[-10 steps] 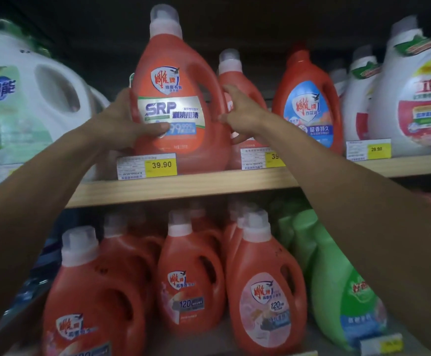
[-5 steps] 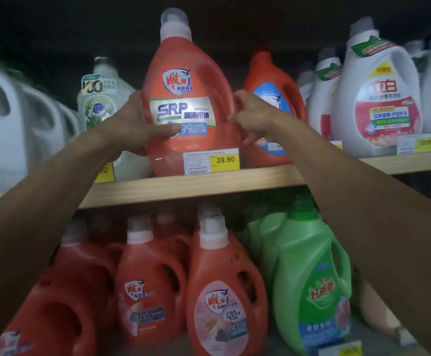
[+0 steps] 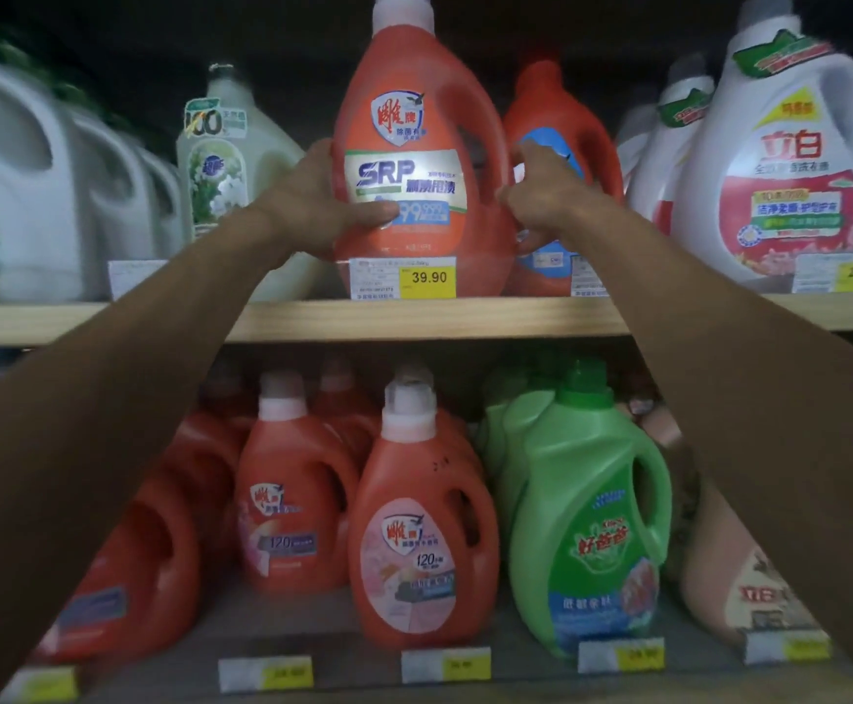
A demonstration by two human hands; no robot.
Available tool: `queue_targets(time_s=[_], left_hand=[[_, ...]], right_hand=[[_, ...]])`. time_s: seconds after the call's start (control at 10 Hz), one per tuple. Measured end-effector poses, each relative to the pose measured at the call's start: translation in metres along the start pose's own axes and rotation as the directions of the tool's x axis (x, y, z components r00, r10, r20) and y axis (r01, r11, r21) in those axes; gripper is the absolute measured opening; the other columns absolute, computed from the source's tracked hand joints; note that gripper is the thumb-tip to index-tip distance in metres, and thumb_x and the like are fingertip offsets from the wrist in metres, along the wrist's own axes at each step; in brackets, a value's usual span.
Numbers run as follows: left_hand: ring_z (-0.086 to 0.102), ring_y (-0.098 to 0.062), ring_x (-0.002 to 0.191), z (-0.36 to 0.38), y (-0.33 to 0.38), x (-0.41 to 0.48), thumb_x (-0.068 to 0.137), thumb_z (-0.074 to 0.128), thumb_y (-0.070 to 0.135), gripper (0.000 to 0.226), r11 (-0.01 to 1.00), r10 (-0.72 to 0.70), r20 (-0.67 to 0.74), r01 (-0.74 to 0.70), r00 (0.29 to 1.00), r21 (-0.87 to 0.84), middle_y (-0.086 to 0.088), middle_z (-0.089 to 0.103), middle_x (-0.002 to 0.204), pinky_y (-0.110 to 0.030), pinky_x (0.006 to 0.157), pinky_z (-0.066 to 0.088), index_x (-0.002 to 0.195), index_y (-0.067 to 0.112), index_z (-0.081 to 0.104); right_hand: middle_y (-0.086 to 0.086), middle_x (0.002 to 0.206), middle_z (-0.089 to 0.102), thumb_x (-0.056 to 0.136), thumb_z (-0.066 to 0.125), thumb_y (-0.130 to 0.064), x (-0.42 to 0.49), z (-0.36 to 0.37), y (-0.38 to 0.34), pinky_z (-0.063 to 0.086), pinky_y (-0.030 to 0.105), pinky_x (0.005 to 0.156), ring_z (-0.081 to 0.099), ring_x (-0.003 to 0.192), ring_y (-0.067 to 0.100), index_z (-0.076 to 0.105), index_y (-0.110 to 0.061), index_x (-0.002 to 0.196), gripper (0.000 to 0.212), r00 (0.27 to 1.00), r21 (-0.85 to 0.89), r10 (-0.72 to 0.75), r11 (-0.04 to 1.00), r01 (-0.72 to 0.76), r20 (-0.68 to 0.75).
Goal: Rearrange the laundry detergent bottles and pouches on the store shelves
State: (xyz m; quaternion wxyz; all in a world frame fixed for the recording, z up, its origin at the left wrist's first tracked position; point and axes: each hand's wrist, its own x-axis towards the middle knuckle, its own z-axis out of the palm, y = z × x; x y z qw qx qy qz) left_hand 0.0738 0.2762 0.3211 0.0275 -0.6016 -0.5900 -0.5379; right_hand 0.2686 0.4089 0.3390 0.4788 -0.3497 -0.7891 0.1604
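Note:
A tall red SRP detergent bottle point(image 3: 417, 144) with a white cap stands upright on the upper wooden shelf point(image 3: 414, 317), behind a 39.90 price tag point(image 3: 404, 277). My left hand point(image 3: 323, 205) grips its left side, thumb across the label. My right hand point(image 3: 541, 195) holds its right side by the handle. Just behind it to the right stands a second red bottle point(image 3: 574, 124) with a blue label, partly hidden by my right hand.
White jugs point(image 3: 23, 180) and a pale bottle point(image 3: 226, 160) stand to the left on the upper shelf; white bottles with red labels point(image 3: 780, 160) fill the right. Below are red bottles point(image 3: 419, 525), a green bottle point(image 3: 592, 520) and a beige bottle point(image 3: 739, 576).
The red SRP bottle has slid right along the upper shelf in both hands, away from the white jugs and up against the blue-labelled red bottle. The view shifted right too.

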Motion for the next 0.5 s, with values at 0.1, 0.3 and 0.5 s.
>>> queue_targets(time_s=[0.1,0.3,0.5], left_hand=[[0.065,-0.021,0.114,0.003,0.013,-0.016,0.084,0.079,0.023,0.069,0.985,0.022,-0.085,-0.007,0.996,0.173,-0.005,0.064,0.128,-0.039,0.095,0.055,0.14,0.013,0.041],[0.056,-0.036,0.115,0.006,0.017,-0.101,0.087,0.068,0.023,0.057,0.751,0.334,-0.113,-0.192,0.936,0.631,-0.012,0.059,0.132,-0.051,0.095,0.048,0.14,0.023,0.048],[0.053,-0.033,0.12,0.009,0.028,-0.19,0.089,0.067,0.04,0.05,0.666,0.244,0.103,-0.244,0.964,0.705,-0.008,0.057,0.129,-0.051,0.098,0.046,0.134,0.026,0.052]], right_hand=[[0.023,0.114,0.071,0.093,0.054,-0.009,-0.005,-0.001,0.003,0.061,0.052,0.087,0.073,0.1,0.041,0.06,-0.009,0.125,0.033,0.997,-0.048,0.011,0.999,-0.015,-0.077],[0.022,0.123,0.062,0.086,0.057,-0.015,-0.085,-0.015,0.012,0.047,0.042,0.098,0.057,0.116,0.042,0.073,-0.018,0.115,0.033,0.895,-0.343,-0.38,0.894,0.29,-0.234],[0.017,0.12,0.06,0.088,0.062,-0.02,-0.199,-0.016,0.025,0.048,0.045,0.097,0.054,0.117,0.04,0.068,-0.019,0.119,0.031,0.954,-0.513,-0.301,0.818,0.259,0.002]])
